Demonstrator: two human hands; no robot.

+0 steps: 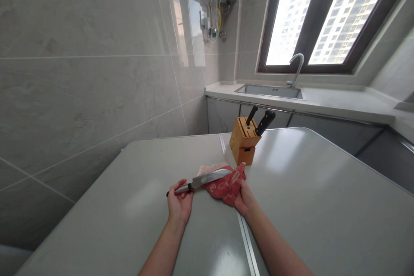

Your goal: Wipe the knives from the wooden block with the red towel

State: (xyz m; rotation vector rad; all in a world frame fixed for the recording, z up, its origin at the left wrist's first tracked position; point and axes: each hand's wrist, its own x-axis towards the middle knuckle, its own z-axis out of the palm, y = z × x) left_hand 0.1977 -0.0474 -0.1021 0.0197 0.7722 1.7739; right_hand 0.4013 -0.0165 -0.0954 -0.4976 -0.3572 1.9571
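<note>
My left hand [180,202] is closed around the handle of a kitchen knife [211,176], whose blade points right. A red patterned cloth [223,189] with a paler pink side lies under the blade and against its tip. My right hand [245,198] grips the cloth at its right end, with some fingers hidden behind it. Just beyond the cloth stands a wooden knife block [242,140]. Black-handled tools, one with a riveted knife handle [265,122], stick up from its slots.
The pale table [145,233] has a metal seam [246,241] running through it. Behind it is a counter [343,99] with a sink [271,91] and faucet [296,69] under a window. A tiled wall [97,73] borders the left side.
</note>
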